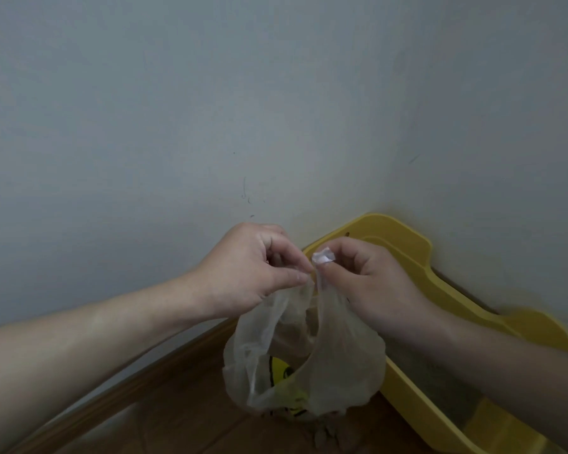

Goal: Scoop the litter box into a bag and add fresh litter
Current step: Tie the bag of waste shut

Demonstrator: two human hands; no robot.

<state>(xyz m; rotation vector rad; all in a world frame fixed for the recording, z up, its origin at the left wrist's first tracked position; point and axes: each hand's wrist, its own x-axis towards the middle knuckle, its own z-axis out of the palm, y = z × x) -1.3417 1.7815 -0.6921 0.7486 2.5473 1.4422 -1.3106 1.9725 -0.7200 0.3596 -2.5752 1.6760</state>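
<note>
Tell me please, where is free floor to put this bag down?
The wooden floor left of the bag, bordered by the baseboard, looks bare. Right of the bag it is crowded: the yellow litter box fills the corner. Under the bag lie a few small lumps. The left hand and right hand pinch its handles.

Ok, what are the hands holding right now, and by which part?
A thin plastic bag, held at its top: the left hand pinches one handle and the right hand pinches the other, the bag hanging below them.
</note>
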